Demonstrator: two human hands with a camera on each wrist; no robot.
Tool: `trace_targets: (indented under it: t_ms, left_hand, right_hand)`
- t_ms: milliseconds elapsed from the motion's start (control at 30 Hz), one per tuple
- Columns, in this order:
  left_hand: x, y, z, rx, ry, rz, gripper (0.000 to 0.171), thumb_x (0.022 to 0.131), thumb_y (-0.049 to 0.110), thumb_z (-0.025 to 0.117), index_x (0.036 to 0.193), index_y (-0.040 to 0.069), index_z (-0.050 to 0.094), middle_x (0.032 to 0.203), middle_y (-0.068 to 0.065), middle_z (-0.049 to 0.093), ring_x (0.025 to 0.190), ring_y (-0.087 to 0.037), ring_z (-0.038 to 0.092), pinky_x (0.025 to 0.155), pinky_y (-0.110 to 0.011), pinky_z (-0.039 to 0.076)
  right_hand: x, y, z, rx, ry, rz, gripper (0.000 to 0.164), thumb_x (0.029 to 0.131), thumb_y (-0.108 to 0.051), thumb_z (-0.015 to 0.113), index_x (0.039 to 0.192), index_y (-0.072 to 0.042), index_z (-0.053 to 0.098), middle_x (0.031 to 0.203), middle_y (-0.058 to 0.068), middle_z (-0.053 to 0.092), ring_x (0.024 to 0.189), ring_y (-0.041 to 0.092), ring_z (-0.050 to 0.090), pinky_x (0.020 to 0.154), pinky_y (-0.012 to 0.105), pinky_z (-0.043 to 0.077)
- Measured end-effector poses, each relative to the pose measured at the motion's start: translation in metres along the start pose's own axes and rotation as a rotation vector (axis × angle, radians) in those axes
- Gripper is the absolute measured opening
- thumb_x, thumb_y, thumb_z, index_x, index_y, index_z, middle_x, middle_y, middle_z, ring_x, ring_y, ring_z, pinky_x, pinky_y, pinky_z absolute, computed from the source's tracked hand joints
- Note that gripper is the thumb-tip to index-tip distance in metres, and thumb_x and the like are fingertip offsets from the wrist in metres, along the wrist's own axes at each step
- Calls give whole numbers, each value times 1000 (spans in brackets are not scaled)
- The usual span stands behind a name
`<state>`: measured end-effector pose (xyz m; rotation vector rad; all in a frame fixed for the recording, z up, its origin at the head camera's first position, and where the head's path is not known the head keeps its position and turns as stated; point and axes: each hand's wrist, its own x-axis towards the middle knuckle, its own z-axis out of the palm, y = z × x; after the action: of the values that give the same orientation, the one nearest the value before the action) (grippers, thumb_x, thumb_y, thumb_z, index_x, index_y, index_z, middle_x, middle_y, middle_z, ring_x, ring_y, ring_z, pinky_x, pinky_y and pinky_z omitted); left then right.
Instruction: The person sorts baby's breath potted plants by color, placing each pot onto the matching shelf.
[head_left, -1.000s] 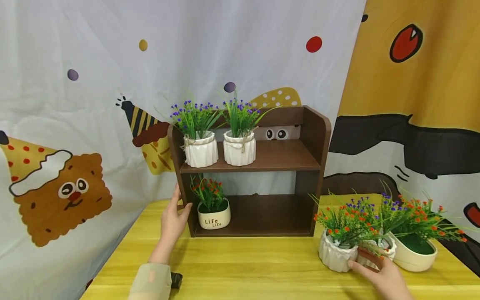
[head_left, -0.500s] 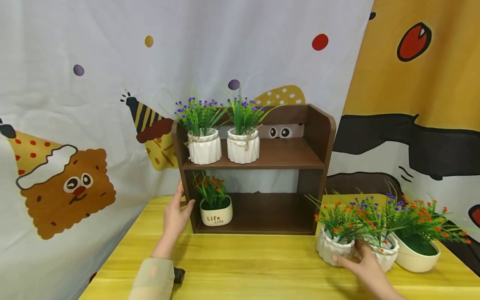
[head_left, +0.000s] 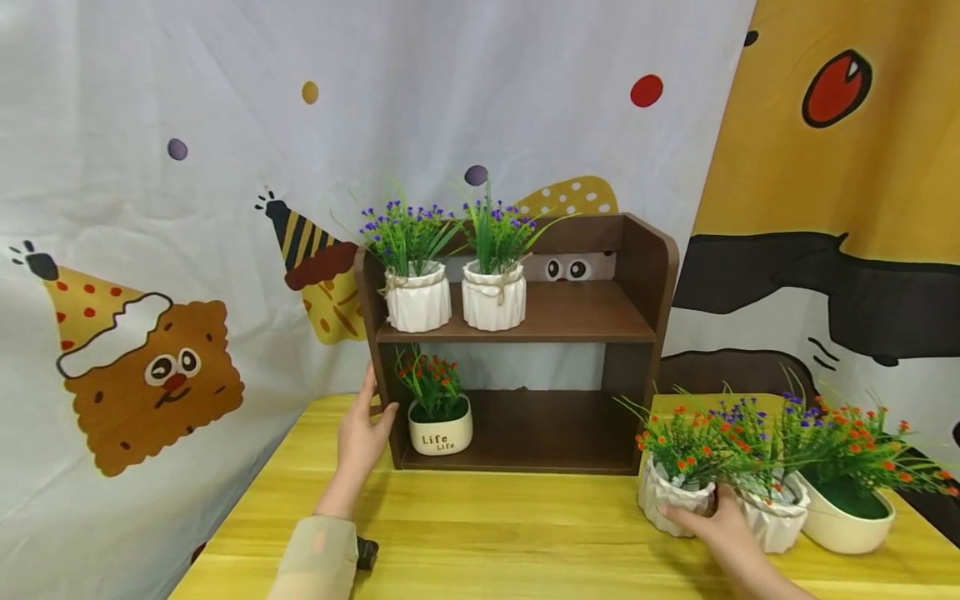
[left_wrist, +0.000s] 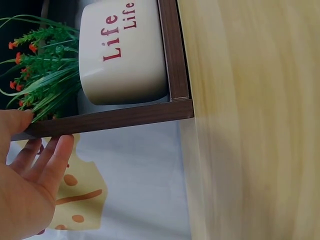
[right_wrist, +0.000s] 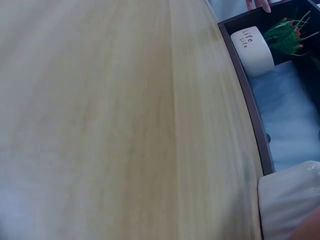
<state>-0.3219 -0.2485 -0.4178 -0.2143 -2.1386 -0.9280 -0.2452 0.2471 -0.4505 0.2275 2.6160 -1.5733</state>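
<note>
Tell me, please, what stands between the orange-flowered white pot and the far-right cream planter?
In the head view, a purple-flowered white pot stands between them; part of the right hand is there too.

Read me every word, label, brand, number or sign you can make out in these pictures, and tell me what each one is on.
"Life": larger, the upper line on the cream pot standing in the lower level of the brown shelf unit.
"Life": smaller, below it and offset to the right, on the same pot.
No other lettering or numbers can be read in any view.
</note>
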Motion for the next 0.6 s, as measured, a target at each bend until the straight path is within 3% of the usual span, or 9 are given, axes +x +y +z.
trace_targets:
  t_ms: [267, 600]
  left_hand:
    - [0, 0, 4, -26, -1, -14, 83, 86, 5, 72, 154, 24, 29, 124, -23, 61, 85, -37, 69, 69, -51, 56]
    - [-1, -1, 7, -43, 0, -27, 84, 86, 5, 73, 154, 27, 30, 126, -21, 60, 86, -35, 69, 69, -48, 57]
  right_hand:
    - [13, 5, 7, 61, 45, -1, 114, 84, -39, 74, 143, 18, -5, 146, 43, 11, 134, 54, 19, 111, 59, 20]
    - [18, 8, 10, 83, 105, 6, 116, 83, -40, 75, 143, 20, -2, 145, 44, 11, 134, 54, 19, 111, 58, 20]
